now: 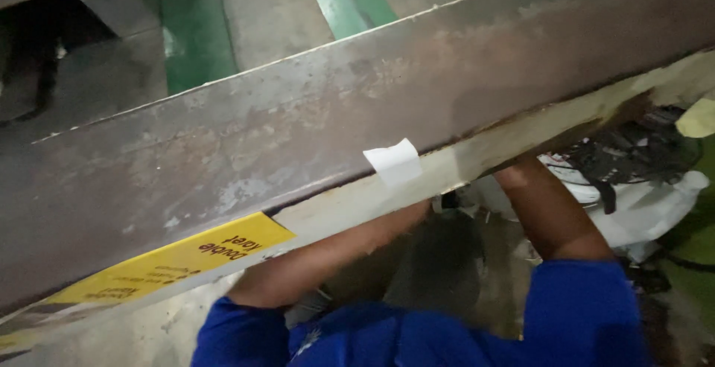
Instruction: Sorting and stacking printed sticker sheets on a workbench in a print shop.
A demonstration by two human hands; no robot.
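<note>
A person in a blue short-sleeved top (417,337) leans in low, both bare forearms reaching forward and up beneath a long, rust-stained steel beam (313,136) that crosses the whole view on a slant. The left forearm (328,255) and the right forearm (547,214) both vanish behind the beam's pale lower edge (477,160), so neither hand shows, and whether either grip is apart, together or clamped on something under there cannot be told.

Just above where the left arm disappears, a small white tag of tape (393,161) is stuck over that lower edge; further to the left of it, a yellow label (179,259) lies along the same edge. Beside the right arm, a tangle of black cable sits on white sheeting (640,211), with a scrap of yellowish paper (698,117) at the frame's edge.

Beyond the beam lies a grey concrete floor with green painted stripes (194,32) and a dark recess at the far left corner.

The risk, as it appears: both hands are working blind under a heavy section, so any shift of the beam could pinch fingers or wrists, and its rough, rusted edge could scrape the forearms pressed close beneath it. The loose cable near the right elbow could snag.
</note>
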